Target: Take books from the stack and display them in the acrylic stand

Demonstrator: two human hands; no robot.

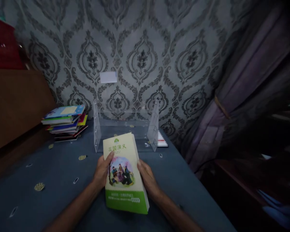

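Observation:
Between my two hands I hold a thick paperback book (122, 172), its cream and green front cover facing me, with an illustration of seated figures. My left hand (102, 170) grips its left edge, the thumb lying on the cover. My right hand (148, 177) is closed on the page edge at the right side. The fingers behind the book are hidden. Just beyond the book's top stands a clear acrylic rack (96, 129) with transparent side panels, on the dark blue tablecloth (62, 199).
A stack of books (66, 122) sits at the back left, beside a brown wooden panel (16, 106). Right of the rack lies a white item with a red stripe (162, 141). Patterned wallpaper rises behind, and a tied purple curtain (222, 103) hangs past the table's right edge.

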